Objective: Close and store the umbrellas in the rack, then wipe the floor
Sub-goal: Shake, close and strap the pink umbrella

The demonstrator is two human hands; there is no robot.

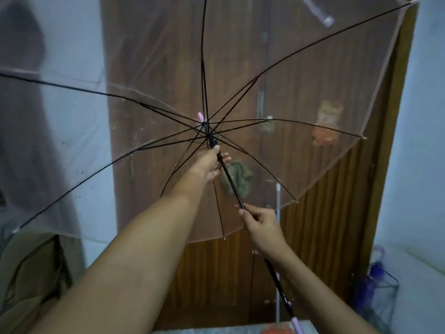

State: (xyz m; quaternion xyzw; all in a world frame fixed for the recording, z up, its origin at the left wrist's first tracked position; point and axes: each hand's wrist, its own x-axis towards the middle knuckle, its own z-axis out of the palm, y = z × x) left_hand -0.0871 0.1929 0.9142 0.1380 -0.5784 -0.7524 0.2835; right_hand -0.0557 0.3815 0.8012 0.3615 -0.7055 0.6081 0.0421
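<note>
Left forearm (125,273) and right forearm (320,285): nearest the lens, both cut off by the lower edge.
Umbrella (144,104): clear canopy, fully spread, held up in front of the person; its rim ran out of frame at the left and top.
Door (325,237): brown wood, mostly seen blurred through the canopy.
Rack (385,292): dark wire mesh on the floor at lower right, with a purple umbrella (372,273) in it, dim and hard to make out.
Left hand (208,165): fingers loosely curled round the black shaft (231,182), thumb against the runner (212,141).
Right hand (261,224): fingers curled round the shaft lower down, hiding that stretch.
Handle (297,325): pale pink, cropped at the bottom edge.
</note>
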